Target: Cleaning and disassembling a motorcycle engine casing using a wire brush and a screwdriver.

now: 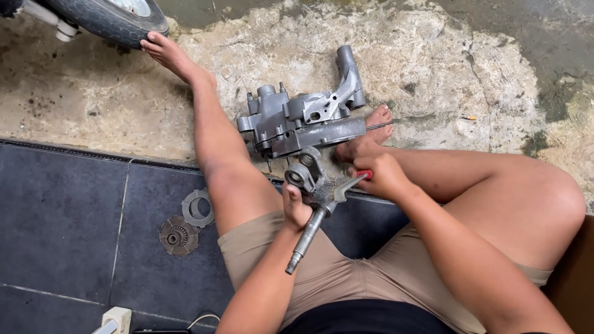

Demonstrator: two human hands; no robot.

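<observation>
I sit on the floor with my legs apart. My left hand [296, 205] grips a grey metal crank part [309, 204] with a round eye at its top and a long shaft pointing down toward my lap. My right hand [382, 175] is closed on a red-handled wire brush [342, 187], whose bristle head rests against the part's middle. Just beyond my hands, a large grey engine casing [303, 120] lies on the rough concrete between my feet.
A round metal disc [179, 235] and a flat ring plate [198, 208] lie on the dark tiles at left. A tyre [108, 18] stands at the top left by my left foot. A white power strip [114, 320] sits at the bottom edge.
</observation>
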